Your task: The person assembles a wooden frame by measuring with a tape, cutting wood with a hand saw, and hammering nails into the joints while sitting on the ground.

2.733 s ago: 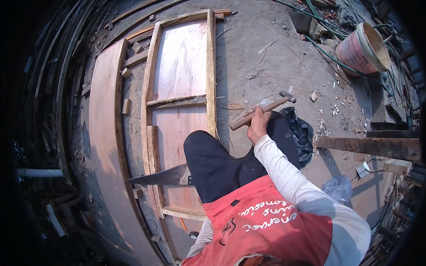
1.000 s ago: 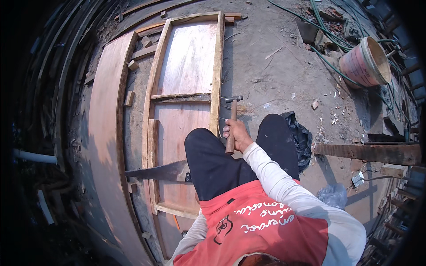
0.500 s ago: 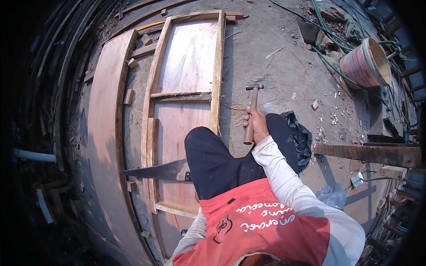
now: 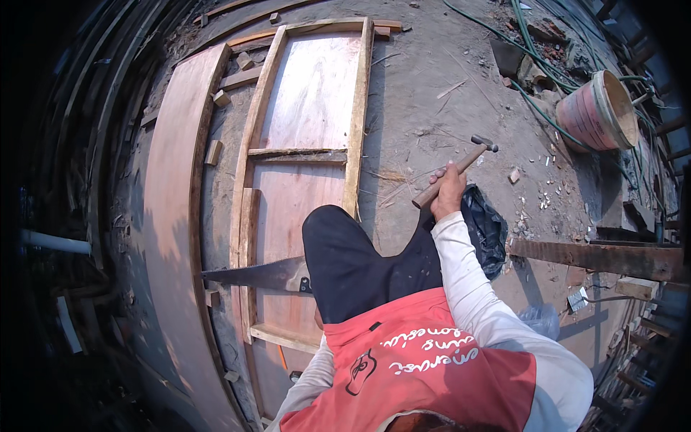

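My right hand is wrapped around the wooden handle of a hammer, held above the ground beyond my knees. The hammer's dark metal head points to the far right. Of my left hand, only a sliver shows beside my left thigh, and its fingers are hidden. Near it lies a handsaw, its blade reaching left across a wooden frame backed with reddish plywood. The saw's handle is hidden by my leg, so I cannot tell whether my left hand touches it.
A long plywood-faced panel lies left of the frame, with small wood blocks between them. At right are a dirty bucket, a green hose, a black plastic bag and a rough timber.
My right hand has moved right and slightly farther away. The hammer has turned from nearly upright to slanting, its head swinging right. My left arm and the saw look unmoved.
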Action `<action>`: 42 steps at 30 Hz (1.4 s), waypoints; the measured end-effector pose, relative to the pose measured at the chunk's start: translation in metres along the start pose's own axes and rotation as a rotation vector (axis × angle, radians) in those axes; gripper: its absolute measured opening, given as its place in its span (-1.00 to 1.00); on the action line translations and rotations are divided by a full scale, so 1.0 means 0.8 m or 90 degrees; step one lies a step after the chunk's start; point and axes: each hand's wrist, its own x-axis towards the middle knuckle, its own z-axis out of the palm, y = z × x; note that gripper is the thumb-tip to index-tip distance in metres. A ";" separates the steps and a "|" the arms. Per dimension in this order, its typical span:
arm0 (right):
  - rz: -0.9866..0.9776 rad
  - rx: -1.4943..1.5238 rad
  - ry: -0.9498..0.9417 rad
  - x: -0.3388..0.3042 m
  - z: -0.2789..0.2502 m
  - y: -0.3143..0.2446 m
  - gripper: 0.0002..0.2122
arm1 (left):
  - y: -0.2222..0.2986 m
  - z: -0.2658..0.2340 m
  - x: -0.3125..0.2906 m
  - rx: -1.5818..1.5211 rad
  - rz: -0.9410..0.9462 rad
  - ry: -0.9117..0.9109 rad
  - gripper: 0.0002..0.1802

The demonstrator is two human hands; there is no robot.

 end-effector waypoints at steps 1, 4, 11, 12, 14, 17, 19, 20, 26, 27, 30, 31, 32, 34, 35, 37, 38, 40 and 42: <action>-0.068 0.082 0.086 0.010 0.006 -0.007 -0.82 | 0.000 0.000 -0.001 -0.001 -0.001 -0.002 -0.45; 0.134 0.034 0.094 -0.043 0.022 0.071 -0.75 | 0.010 0.008 -0.007 -0.003 0.007 -0.012 -0.45; 0.248 -0.064 -0.111 -0.012 -0.021 0.034 -0.81 | -0.004 -0.004 -0.007 0.002 -0.007 0.003 -0.44; 0.088 0.024 -0.022 0.011 -0.023 0.019 -0.80 | 0.000 -0.002 -0.007 0.001 -0.004 0.001 -0.44; -0.026 0.068 0.138 0.025 -0.010 0.014 -0.79 | 0.001 -0.003 -0.005 0.001 -0.002 0.003 -0.44; 0.290 -0.019 -0.055 -0.048 0.021 0.081 -0.80 | 0.013 0.009 -0.011 -0.001 0.009 -0.010 -0.44; 0.527 -0.036 -0.250 -0.071 0.016 0.096 -0.81 | 0.007 0.006 -0.011 0.001 0.004 -0.007 -0.43; 0.515 -0.075 -0.275 -0.063 0.015 0.089 -0.82 | 0.003 0.003 -0.010 0.003 -0.001 -0.003 -0.43; 0.029 0.081 0.092 0.034 -0.018 0.018 -0.82 | 0.007 0.000 -0.006 0.005 0.003 -0.003 -0.43; -0.042 0.098 0.192 0.033 -0.008 0.016 -0.82 | 0.008 0.002 -0.007 0.004 0.004 -0.004 -0.43; 0.125 0.025 0.118 -0.042 0.018 0.074 -0.83 | 0.009 0.003 -0.009 0.009 0.005 -0.009 -0.42; 0.217 0.000 0.021 -0.048 0.009 0.076 -0.83 | 0.005 0.001 -0.011 0.009 0.001 -0.007 -0.42; 0.305 -0.019 -0.075 -0.053 0.005 0.079 -0.84 | 0.006 0.000 -0.006 0.009 0.005 -0.006 -0.42; 0.478 -0.055 -0.270 -0.056 0.001 0.082 -0.84 | 0.006 0.001 -0.009 0.011 0.005 -0.008 -0.42; 0.435 -0.055 -0.241 -0.046 -0.001 0.063 -0.82 | -0.004 -0.006 -0.004 0.013 -0.004 0.003 -0.42; 0.225 0.109 -0.063 0.018 -0.022 0.040 -0.79 | 0.007 -0.001 -0.007 0.008 0.005 -0.008 -0.42; 0.125 0.161 0.000 0.037 -0.023 0.033 -0.79 | 0.011 0.000 -0.005 0.006 0.009 -0.007 -0.42; 0.129 0.110 0.094 0.006 0.011 0.055 -0.78 | 0.012 0.003 -0.006 0.008 0.010 -0.012 -0.41; 0.141 0.053 0.187 -0.024 0.021 0.074 -0.78 | 0.006 0.000 -0.009 0.009 0.004 -0.010 -0.41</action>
